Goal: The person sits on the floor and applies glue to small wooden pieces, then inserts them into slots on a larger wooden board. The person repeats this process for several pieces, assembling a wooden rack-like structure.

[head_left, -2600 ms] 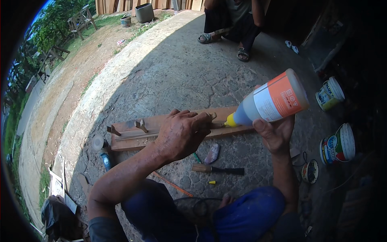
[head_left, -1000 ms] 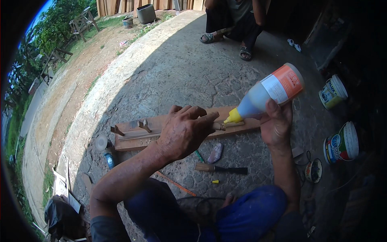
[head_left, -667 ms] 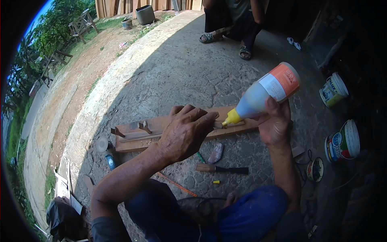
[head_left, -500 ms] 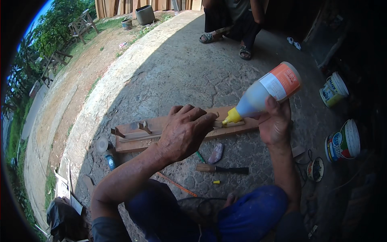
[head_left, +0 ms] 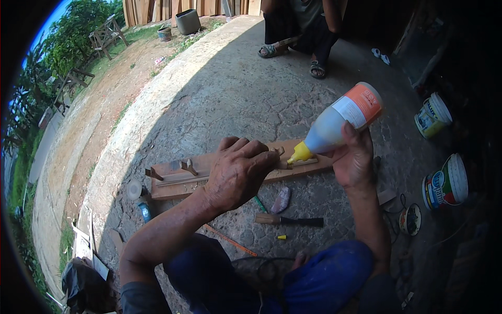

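Your right hand (head_left: 356, 165) is gripping a tilted bottle (head_left: 346, 116), its yellow nozzle (head_left: 300, 152) pointing down beside your left hand (head_left: 235, 172), which is pinching a wooden piece (head_left: 284, 165); a board (head_left: 205, 161) is lying beneath both.

Blue trousers (head_left: 327, 272) (dark sleeves (head_left: 144, 298))

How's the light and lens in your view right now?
Head view: sunlit concrete is bright at left, while the plank and bottle are in shade; head view, far right: near-black beyond the lower bucket; head view, toward rim: fisheye bends straight edges.
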The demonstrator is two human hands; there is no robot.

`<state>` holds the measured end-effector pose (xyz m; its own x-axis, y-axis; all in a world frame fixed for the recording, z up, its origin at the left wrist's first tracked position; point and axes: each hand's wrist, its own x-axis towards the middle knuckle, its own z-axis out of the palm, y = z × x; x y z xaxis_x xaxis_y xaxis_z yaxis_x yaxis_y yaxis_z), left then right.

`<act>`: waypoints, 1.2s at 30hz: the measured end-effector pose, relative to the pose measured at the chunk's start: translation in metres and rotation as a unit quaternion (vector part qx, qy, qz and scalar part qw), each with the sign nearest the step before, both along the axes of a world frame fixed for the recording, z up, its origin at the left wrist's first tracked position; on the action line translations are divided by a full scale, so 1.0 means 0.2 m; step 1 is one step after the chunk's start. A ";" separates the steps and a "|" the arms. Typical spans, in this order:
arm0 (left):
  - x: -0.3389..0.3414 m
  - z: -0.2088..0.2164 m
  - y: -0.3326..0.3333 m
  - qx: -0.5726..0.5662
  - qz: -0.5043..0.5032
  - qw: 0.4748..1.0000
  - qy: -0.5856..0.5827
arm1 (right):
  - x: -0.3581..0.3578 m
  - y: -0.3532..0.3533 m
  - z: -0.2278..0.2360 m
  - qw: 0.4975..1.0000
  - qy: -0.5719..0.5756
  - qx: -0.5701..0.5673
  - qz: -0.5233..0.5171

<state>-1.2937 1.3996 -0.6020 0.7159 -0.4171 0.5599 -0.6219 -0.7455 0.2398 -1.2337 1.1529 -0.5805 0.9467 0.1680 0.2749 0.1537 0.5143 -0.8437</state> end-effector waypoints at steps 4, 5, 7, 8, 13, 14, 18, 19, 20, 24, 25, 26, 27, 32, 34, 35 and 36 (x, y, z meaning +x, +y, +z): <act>-0.02 -0.01 0.01 0.002 0.015 1.000 0.022 | 0.00 0.02 0.01 1.000 -0.003 -0.001 0.007; -0.01 -0.01 0.00 0.003 0.021 0.999 0.031 | 0.00 0.02 0.01 1.000 -0.005 -0.001 0.004; 0.00 -0.01 0.00 0.003 0.019 1.000 0.025 | -0.01 0.01 0.02 1.000 -0.008 -0.002 -0.002; 0.00 -0.01 0.00 0.003 0.017 1.000 0.022 | 0.00 0.00 0.02 1.000 -0.010 -0.005 -0.004; 0.00 0.00 0.00 -0.004 0.017 1.000 0.003 | 0.00 -0.01 0.03 1.000 -0.005 -0.005 -0.013; 0.00 0.00 0.01 -0.001 0.020 1.000 0.001 | 0.00 -0.01 0.03 1.000 -0.001 0.001 -0.010; 0.00 0.00 0.00 -0.005 0.013 1.000 -0.007 | -0.01 0.00 0.02 1.000 0.004 0.003 -0.009; 0.01 0.00 0.00 -0.001 0.012 1.000 -0.007 | -0.01 0.00 0.02 1.000 0.004 0.000 -0.013; 0.01 0.00 0.00 0.004 0.012 1.000 -0.008 | 0.00 0.00 0.02 1.000 0.004 -0.003 -0.016; 0.00 0.00 0.00 0.038 0.016 0.998 0.044 | 0.00 0.00 0.02 1.000 0.001 -0.003 -0.020; 0.00 0.00 0.00 0.044 0.011 0.997 0.055 | 0.00 0.00 0.02 1.000 0.005 -0.003 -0.021; 0.00 0.00 0.00 0.050 0.006 0.997 0.066 | 0.00 0.01 0.01 1.000 0.008 -0.003 -0.022; 0.00 -0.02 0.01 0.031 -0.002 0.997 0.073 | 0.00 0.01 0.01 1.000 0.012 -0.003 -0.023; 0.00 -0.02 -0.01 -0.092 0.004 0.972 0.216 | 0.05 -0.04 0.00 0.994 0.094 0.043 -0.020; 0.01 -0.03 0.01 -0.091 -0.002 0.968 0.235 | 0.06 -0.07 -0.03 0.989 0.130 0.069 0.000; 0.02 -0.04 0.01 -0.091 -0.005 0.965 0.245 | 0.08 -0.09 -0.06 0.988 0.135 0.070 0.003; 0.02 -0.03 0.02 -0.081 0.003 0.965 0.249 | 0.10 -0.12 -0.10 0.988 0.140 0.072 0.006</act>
